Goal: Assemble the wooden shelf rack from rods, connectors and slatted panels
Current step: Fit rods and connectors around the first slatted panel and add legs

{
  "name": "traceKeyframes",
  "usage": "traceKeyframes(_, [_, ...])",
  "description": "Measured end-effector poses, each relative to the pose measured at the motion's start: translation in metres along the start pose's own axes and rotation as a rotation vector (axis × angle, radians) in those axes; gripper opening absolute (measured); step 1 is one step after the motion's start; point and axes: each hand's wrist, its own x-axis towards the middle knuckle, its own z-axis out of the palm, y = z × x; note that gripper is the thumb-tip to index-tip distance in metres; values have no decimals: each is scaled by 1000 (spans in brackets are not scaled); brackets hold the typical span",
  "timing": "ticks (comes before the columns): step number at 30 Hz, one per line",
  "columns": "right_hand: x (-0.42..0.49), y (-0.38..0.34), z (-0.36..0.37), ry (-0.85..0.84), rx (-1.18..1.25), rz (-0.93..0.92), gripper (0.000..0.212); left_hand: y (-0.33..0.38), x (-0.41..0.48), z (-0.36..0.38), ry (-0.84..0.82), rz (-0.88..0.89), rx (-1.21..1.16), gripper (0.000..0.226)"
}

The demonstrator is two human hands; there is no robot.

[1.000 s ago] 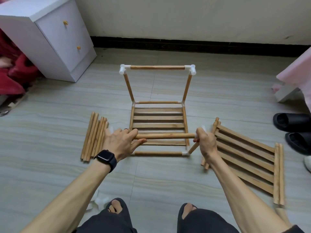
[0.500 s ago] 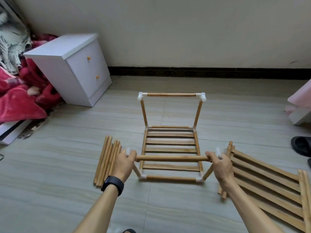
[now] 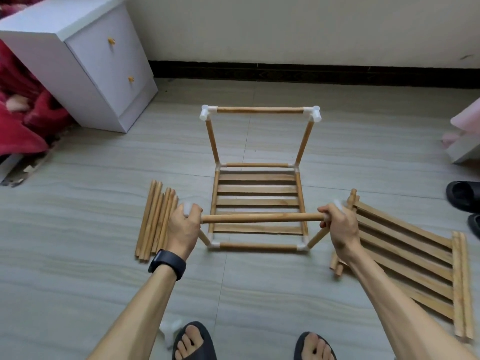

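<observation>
The partly built rack (image 3: 258, 165) stands on the floor in the middle, with a slatted panel (image 3: 257, 201) as its bottom shelf and white connectors at the corners. A near top rod (image 3: 262, 218) runs across in front. My left hand (image 3: 185, 228) grips its left end around a white connector. My right hand (image 3: 339, 227) grips the right end, also around a white connector. Two short uprights slant down from my hands to the near bottom corners. The far top rod (image 3: 259, 109) sits between two white connectors.
A bundle of loose rods (image 3: 155, 219) lies left of the rack. Spare slatted panels (image 3: 407, 258) lie to the right. A white cabinet (image 3: 85, 55) stands at back left beside red cloth (image 3: 23, 120). Black slippers (image 3: 465, 196) sit at the right edge; a white connector (image 3: 170, 329) lies by my foot.
My left hand went from open fingers lying along the rod to a grip around its left end connector. The view tilted up, then down again; the rack stayed in place.
</observation>
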Motion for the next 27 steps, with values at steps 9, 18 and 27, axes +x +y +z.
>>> traceKeyframes(9, [15, 1, -1, -45, -11, -15, 36, 16, 13, -3, -43, -29, 17, 34])
traceKeyframes(18, [-9, 17, -17, -51, -11, -35, 79, 58, 8, 15, 55, 362, 789, 42])
traceKeyframes(27, [-38, 155, -109, 185, -613, 348, 55, 92, -31, 124, -472, 827, 1076, 51])
